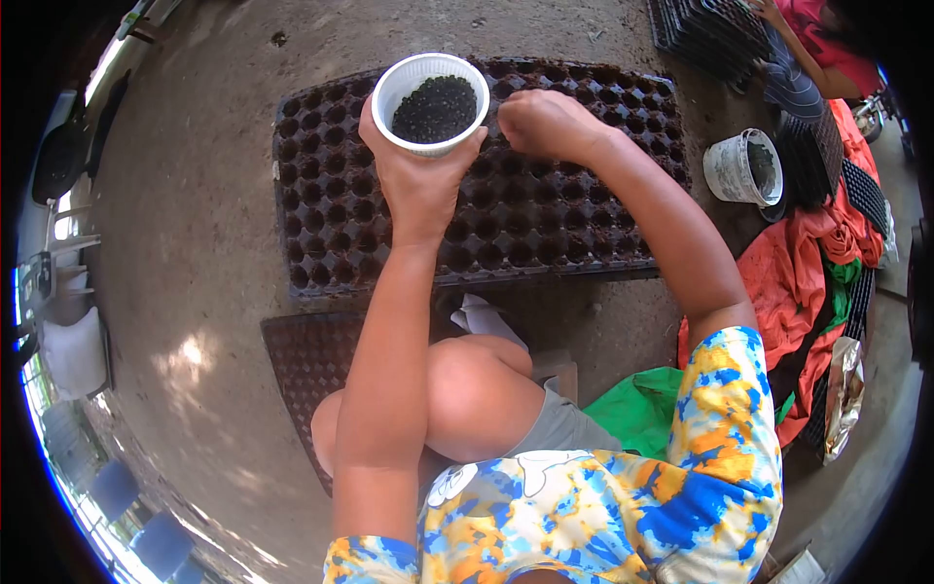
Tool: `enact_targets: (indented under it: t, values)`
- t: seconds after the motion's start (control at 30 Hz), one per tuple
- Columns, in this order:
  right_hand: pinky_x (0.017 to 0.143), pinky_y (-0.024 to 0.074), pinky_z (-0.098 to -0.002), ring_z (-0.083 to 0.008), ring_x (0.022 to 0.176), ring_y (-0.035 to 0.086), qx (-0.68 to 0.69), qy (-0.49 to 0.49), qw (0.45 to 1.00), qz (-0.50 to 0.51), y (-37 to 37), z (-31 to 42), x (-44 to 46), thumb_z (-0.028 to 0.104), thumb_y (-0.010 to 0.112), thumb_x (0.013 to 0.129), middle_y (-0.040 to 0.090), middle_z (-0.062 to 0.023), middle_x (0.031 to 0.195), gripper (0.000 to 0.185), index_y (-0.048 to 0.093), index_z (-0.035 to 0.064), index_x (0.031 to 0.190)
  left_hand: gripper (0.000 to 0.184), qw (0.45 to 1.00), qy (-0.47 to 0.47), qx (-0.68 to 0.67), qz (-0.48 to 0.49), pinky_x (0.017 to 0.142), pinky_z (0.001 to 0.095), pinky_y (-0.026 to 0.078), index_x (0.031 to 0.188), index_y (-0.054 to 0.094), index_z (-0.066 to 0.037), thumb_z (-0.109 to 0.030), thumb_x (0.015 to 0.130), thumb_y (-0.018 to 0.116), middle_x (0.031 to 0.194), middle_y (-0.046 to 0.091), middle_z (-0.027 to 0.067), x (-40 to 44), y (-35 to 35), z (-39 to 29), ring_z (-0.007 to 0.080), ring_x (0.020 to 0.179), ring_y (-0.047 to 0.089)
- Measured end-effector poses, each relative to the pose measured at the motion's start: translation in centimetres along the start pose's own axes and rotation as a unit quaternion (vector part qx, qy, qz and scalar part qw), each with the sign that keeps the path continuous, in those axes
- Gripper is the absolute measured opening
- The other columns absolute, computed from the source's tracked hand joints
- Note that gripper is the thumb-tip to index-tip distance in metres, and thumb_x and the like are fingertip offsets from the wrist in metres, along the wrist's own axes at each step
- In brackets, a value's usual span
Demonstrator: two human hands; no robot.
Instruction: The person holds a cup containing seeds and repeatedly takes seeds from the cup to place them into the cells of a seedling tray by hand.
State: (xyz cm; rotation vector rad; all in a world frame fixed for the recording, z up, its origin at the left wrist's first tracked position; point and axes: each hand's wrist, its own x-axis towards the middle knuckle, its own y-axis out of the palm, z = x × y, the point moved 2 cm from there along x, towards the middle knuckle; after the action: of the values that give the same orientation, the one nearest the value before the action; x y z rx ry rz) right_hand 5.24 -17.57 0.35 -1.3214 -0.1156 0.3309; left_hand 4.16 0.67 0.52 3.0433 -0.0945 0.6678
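Observation:
My left hand (418, 185) is wrapped round a white plastic cup (428, 147), held above a dark seedling tray. Small black seeds (435, 109) fill part of the cup. My right hand (547, 125) is just right of the cup, over the tray, with its fingers curled together and pointing down; whatever they may hold is hidden. Beneath both hands lies the black seedling tray (545, 226), its many round cells lined with brown soil.
Another seedling tray (309, 355) lies near my knee. At right are a white bucket (743, 167), orange sheeting (793, 277), green cloth (637, 409) and stacked trays (702, 34). A person in red (844, 58) is at the upper right. White chairs (73, 350) stand at left.

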Motion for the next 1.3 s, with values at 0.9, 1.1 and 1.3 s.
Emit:
enact_targets:
  t: [0.9, 1.1, 1.3]
  values:
    - [0.077, 0.0541, -0.0422, -0.0316, 0.090, 0.066, -0.026, -0.012, 1.000, -0.011, 0.7, 0.1, -0.4, 0.012, 0.059, 0.078, 0.068, -0.0133, 0.090, 0.012, 0.068, 0.0043, 0.082, 0.095, 1.000, -0.012, -0.010, -0.013, 0.097, 0.0340, 0.047, 0.137, 0.028, 0.000, -0.004, 0.063, 0.087, 0.125, 0.052, 0.0145, 0.0, 0.1, 0.5, 0.0219, 0.114, 0.055]
    - [0.075, 0.0523, -0.0428, -0.0318, 0.085, 0.064, -0.022, -0.038, 0.999, 0.014, 1.4, -0.3, -0.1, 0.014, 0.059, 0.081, 0.063, -0.0100, 0.087, 0.008, 0.063, 0.0065, 0.081, 0.095, 1.000, -0.016, -0.023, -0.013, 0.097, 0.0338, 0.047, 0.137, 0.028, 0.000, -0.004, 0.063, 0.087, 0.124, 0.052, 0.0140, 0.0, 0.2, 0.3, 0.0215, 0.113, 0.055]
    - [0.073, 0.0524, -0.0427, -0.0318, 0.084, 0.064, -0.034, -0.058, 0.997, -0.028, 2.2, -0.5, -0.3, 0.013, 0.059, 0.081, 0.062, -0.0101, 0.085, 0.008, 0.062, 0.0064, 0.079, 0.095, 1.000, -0.006, -0.021, -0.014, 0.098, 0.0338, 0.046, 0.136, 0.028, 0.000, -0.005, 0.063, 0.088, 0.124, 0.052, 0.0135, 0.1, 0.1, 0.7, 0.0211, 0.113, 0.055]
